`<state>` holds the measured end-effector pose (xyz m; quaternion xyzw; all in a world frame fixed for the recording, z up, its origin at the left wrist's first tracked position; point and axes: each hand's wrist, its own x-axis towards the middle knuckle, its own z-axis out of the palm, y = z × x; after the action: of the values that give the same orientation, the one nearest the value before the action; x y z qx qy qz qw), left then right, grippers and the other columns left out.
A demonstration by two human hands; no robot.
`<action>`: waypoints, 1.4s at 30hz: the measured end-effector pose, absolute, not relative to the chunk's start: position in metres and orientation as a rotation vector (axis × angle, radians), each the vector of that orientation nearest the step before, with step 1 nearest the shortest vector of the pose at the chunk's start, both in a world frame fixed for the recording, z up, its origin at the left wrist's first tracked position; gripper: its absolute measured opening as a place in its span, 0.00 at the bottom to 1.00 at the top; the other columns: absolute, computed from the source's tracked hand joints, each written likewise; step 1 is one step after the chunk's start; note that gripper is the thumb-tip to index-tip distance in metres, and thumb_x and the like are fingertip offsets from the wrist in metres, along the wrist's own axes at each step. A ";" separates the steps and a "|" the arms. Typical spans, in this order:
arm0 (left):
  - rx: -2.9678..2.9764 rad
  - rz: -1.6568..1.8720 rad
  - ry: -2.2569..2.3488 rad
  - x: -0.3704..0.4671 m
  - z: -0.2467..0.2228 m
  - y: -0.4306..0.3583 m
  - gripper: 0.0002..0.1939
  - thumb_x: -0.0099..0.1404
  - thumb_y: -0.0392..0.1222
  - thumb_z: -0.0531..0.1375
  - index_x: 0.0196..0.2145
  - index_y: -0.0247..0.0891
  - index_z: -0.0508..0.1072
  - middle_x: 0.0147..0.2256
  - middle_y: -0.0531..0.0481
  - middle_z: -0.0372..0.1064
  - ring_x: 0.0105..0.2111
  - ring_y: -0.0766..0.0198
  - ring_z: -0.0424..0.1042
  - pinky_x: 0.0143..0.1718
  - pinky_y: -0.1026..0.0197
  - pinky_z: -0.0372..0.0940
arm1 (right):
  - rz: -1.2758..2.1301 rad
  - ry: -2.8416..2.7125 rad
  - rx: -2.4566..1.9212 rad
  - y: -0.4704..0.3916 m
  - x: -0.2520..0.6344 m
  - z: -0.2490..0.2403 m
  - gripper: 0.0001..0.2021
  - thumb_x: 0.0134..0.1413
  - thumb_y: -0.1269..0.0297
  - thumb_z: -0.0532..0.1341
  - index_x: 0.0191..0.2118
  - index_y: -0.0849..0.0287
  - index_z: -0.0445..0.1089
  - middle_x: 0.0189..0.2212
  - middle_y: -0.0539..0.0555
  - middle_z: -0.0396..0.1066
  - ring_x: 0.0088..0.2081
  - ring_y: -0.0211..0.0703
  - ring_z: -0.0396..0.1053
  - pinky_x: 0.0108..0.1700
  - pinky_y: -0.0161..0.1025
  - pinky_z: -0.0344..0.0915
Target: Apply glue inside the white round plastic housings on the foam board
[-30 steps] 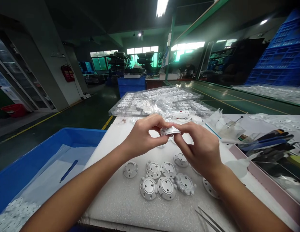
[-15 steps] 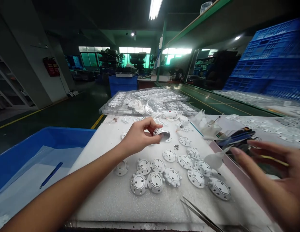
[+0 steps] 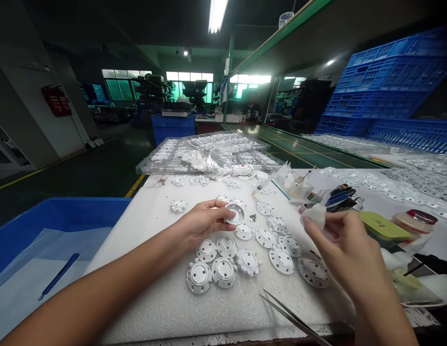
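One disc is occupying the left hand. Fifteen discs are lying around this grip: five nearer the wearer, seven rightward, one leftward, two just beyond. One tweezers is resting nearer, rightward; one pen, leftward.

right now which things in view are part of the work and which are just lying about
In the work:
- white disc in the left hand
- whitish piece in the right hand
- similar discs on the bench
- probably tweezers

Seemingly just lying about:
- blue pen
- red-lidded jar
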<state>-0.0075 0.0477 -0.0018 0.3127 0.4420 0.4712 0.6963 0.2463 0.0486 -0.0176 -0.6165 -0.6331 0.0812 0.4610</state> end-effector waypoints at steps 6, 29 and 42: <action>0.643 1.005 0.968 -0.010 -0.010 0.053 0.09 0.51 0.27 0.66 0.27 0.33 0.70 0.30 0.51 0.66 0.29 0.71 0.69 0.36 0.66 0.73 | 0.568 -1.597 -0.742 0.050 0.198 0.012 0.13 0.54 0.59 0.62 0.43 0.55 0.62 0.30 0.51 0.70 0.32 0.40 0.70 0.32 0.36 0.68; 0.705 0.765 0.929 -0.017 -0.013 0.057 0.12 0.51 0.27 0.67 0.34 0.32 0.71 0.33 0.48 0.71 0.29 0.67 0.74 0.33 0.66 0.73 | 0.211 -1.571 -0.867 0.055 0.182 -0.027 0.09 0.57 0.63 0.58 0.42 0.54 0.58 0.38 0.54 0.60 0.40 0.42 0.61 0.41 0.39 0.61; 0.707 0.749 0.923 -0.019 -0.015 0.059 0.11 0.51 0.27 0.67 0.31 0.32 0.69 0.33 0.45 0.73 0.27 0.66 0.76 0.31 0.68 0.73 | 0.311 -1.517 -0.870 0.057 0.184 -0.026 0.09 0.56 0.63 0.59 0.41 0.54 0.60 0.38 0.54 0.61 0.41 0.44 0.62 0.44 0.41 0.59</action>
<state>-0.0190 0.0587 -0.0147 0.3262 0.4255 0.3454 0.7702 0.1845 0.0573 -0.0260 -0.3799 -0.6628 0.1358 0.6309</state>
